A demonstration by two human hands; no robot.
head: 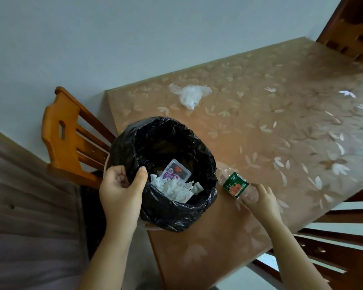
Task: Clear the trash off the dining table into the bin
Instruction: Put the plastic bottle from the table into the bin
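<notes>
At six o'clock, nearest: left hand (122,186) pinching rim of black-lined bin (172,212), thumb inside, fingers outside. At five o'clock, right hand (263,200) closed around base of empty plastic bottle (236,184), lying on dining table (260,143) just beside bin, cap end toward it. Inside bin: one small packet (177,170), crumpled tissues (174,188). Farther, at twelve o'clock, one crumpled clear bag (190,95) on table. Likely risks: bottle clipping rim, missing opening; light bin tipping from one-sided pinch.

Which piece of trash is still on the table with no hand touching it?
The clear plastic bag, far from both hands. The bottle is in the right hand.
</notes>
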